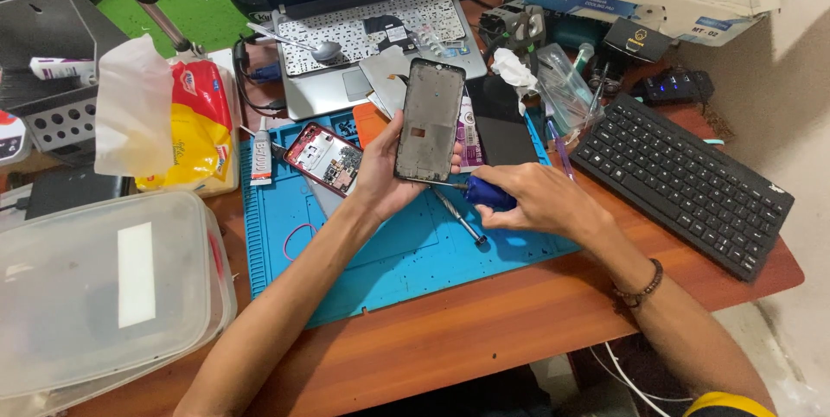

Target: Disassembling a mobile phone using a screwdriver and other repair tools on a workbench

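Over blue repair mat (380, 261), left hand (380, 177) gripping phone frame (430, 120) upright, right hand (540, 201) closed around blue-handled screwdriver (484, 191), tip at frame's lower edge.

Reddish-brown wooden desk (484, 331), grain running along the front edge. Right corner of the desk juts over a pale, speckled floor (791, 343). Beige wall (800, 63) rises beyond the desk's right edge. Patch of green surface (203, 11) shows past the far left corner. White cables (627, 378) hang below the front edge. Even, soft light; faint shadows only.
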